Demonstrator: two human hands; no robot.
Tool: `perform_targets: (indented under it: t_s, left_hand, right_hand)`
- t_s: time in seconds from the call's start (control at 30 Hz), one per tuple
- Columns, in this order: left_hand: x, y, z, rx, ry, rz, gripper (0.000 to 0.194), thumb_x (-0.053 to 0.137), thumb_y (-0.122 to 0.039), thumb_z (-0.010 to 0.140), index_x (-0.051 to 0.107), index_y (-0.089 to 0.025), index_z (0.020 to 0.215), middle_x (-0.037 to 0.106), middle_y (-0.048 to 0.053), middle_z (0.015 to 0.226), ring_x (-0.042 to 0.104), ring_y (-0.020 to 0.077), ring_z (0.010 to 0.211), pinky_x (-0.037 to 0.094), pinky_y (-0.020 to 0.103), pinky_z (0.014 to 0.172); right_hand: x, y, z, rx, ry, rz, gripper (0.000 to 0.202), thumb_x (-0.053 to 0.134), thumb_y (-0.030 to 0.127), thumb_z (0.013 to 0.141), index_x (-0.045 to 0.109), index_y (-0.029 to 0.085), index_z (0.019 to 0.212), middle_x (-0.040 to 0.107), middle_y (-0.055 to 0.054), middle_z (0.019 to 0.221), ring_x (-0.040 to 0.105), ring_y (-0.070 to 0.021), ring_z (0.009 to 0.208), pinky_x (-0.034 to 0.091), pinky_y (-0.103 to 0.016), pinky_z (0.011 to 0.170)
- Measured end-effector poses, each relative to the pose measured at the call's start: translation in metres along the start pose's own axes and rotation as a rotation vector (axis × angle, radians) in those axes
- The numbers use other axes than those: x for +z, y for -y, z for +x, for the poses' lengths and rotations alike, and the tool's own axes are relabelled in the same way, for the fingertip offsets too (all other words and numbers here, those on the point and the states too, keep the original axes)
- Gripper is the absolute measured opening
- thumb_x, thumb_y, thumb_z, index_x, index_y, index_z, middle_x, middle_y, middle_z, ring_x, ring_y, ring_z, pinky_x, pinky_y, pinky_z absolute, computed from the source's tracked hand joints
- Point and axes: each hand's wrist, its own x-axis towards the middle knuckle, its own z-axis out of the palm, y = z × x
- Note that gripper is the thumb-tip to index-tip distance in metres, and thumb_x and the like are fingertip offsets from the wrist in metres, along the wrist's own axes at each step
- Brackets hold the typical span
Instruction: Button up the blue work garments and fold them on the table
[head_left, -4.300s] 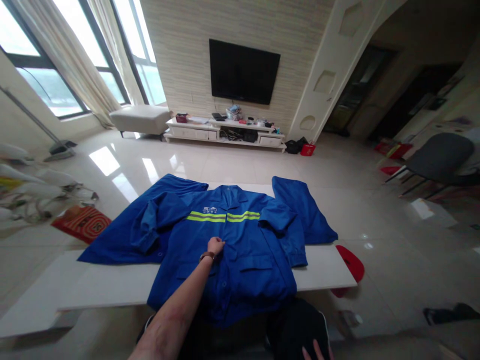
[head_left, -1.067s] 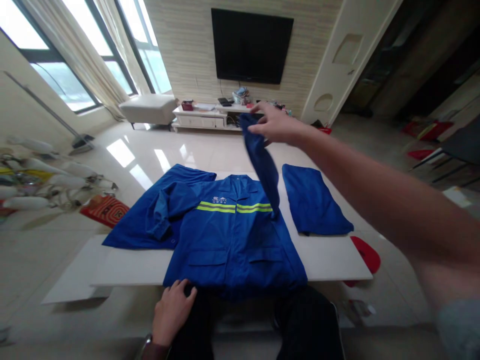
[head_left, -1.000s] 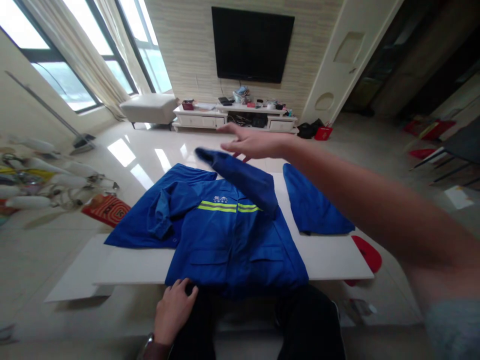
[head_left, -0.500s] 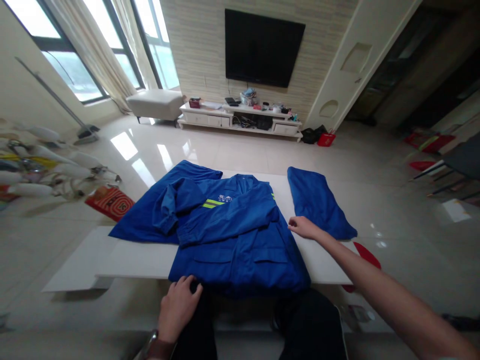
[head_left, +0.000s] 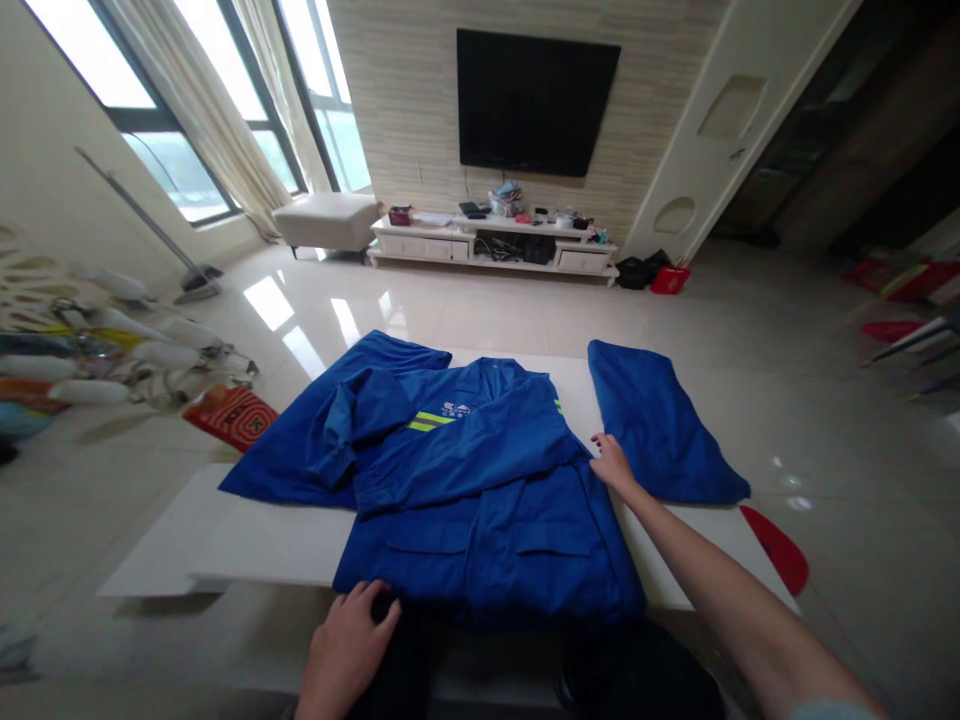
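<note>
Inspecting from within the room, I am noting a jacket [head_left: 491, 525] lying front up on the white table [head_left: 277, 540], between a blue cloth [head_left: 289, 435] on the left and a second blue cloth [head_left: 664, 425] on the right. Its collar [head_left: 495, 375] is pointing away from the person; its hem [head_left: 487, 612] is lying at the near edge, by the knees.

Sleeves: one sleeve [head_left: 465, 455] is crossing the front on a slant, its cuff [head_left: 369, 497] resting toward the left side, part of the yellow stripe [head_left: 431, 422] showing above it. The other sleeve [head_left: 364, 390] is bending back over the left cloth.

Hands: the right hand [head_left: 611, 465] is resting beside the jacket's right edge, fingers slightly bent. Whether they are pinching fabric or merely touching it, I cannot tell. The left hand [head_left: 351, 635] is lying by the near left corner of the hem, fingers loosely spread, nothing showing in its grasp.

Assessment: in my judgement, the handling is concerning the right edge and the crossed sleeve. Sound practice would be taking the edge lightly between thumb and fingers, drawing creases outward and keeping the sleeve flat. The left hand would be serving better pressed flat on the hem, since a one-sided pull could be skewing the body. The second cloth is lying near the right hand, so care is needed against catching it.
</note>
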Motion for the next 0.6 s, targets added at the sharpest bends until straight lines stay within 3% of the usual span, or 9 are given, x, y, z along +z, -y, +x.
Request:
perform_targets:
  t_s: [0.1, 0.23, 0.33, 0.43, 0.53, 0.6]
  left_hand:
    - [0.0, 0.009, 0.034, 0.029, -0.002, -0.21, 0.05, 0.044, -0.047, 0.094, 0.065, -0.02, 0.129, 0.067, 0.011, 0.135, 0.061, 0.0282, 0.13, 0.045, 0.043, 0.115]
    - [-0.007, 0.016, 0.089, 0.092, -0.2, -0.292, 0.06, 0.05, -0.04, 0.09, 0.055, -0.014, 0.144, 0.051, 0.015, 0.155, 0.049, 0.0282, 0.144, 0.035, 0.043, 0.125]
    - [-0.01, 0.025, 0.118, 0.091, -0.172, -0.313, 0.063, 0.055, -0.033, 0.086, 0.056, -0.012, 0.145, 0.046, 0.017, 0.16, 0.046, 0.0312, 0.147, 0.031, 0.047, 0.127]
    - [-0.018, 0.038, 0.137, 0.075, -0.131, -0.461, 0.056, 0.061, -0.031, 0.082, 0.061, -0.012, 0.135, 0.057, 0.017, 0.149, 0.053, 0.0314, 0.139, 0.035, 0.051, 0.124]
    - [-0.037, 0.049, 0.16, -0.229, -0.225, -0.864, 0.046, 0.066, -0.035, 0.084, 0.062, -0.011, 0.123, 0.066, 0.017, 0.129, 0.065, 0.0282, 0.119, 0.051, 0.048, 0.109]
    - [-0.054, 0.053, 0.179, -0.468, -0.247, -1.15, 0.037, 0.065, -0.036, 0.089, 0.06, -0.013, 0.118, 0.069, 0.016, 0.116, 0.071, 0.024, 0.103, 0.059, 0.042, 0.094]
  right_hand:
    - [0.016, 0.024, 0.005, -0.175, 0.008, 0.01, 0.05, 0.055, 0.016, 0.085, 0.06, 0.013, 0.135, 0.059, -0.016, 0.142, 0.051, -0.028, 0.135, 0.037, -0.037, 0.118]
    - [0.043, 0.054, 0.016, -0.442, 0.157, -0.013, 0.054, 0.053, 0.029, 0.096, 0.054, 0.024, 0.149, 0.04, -0.008, 0.166, 0.031, -0.0284, 0.154, 0.029, -0.047, 0.125]
    - [0.056, 0.058, 0.03, -0.32, 0.279, -0.04, 0.051, 0.044, 0.032, 0.101, 0.053, 0.024, 0.152, 0.041, -0.008, 0.166, 0.03, -0.0289, 0.156, 0.032, -0.052, 0.123]
    - [0.062, 0.056, 0.039, -0.182, 0.269, -0.055, 0.052, 0.04, 0.029, 0.102, 0.054, 0.014, 0.149, 0.043, -0.015, 0.163, 0.034, -0.0326, 0.154, 0.034, -0.057, 0.121]
    - [0.061, 0.06, 0.03, -0.21, 0.11, -0.002, 0.049, 0.04, 0.031, 0.101, 0.059, 0.011, 0.141, 0.05, -0.018, 0.158, 0.037, -0.0318, 0.152, 0.034, -0.053, 0.122]
    - [0.055, 0.064, 0.009, -0.308, 0.023, 0.056, 0.045, 0.041, 0.034, 0.1, 0.064, 0.015, 0.135, 0.057, -0.015, 0.151, 0.043, -0.03, 0.147, 0.037, -0.05, 0.12]
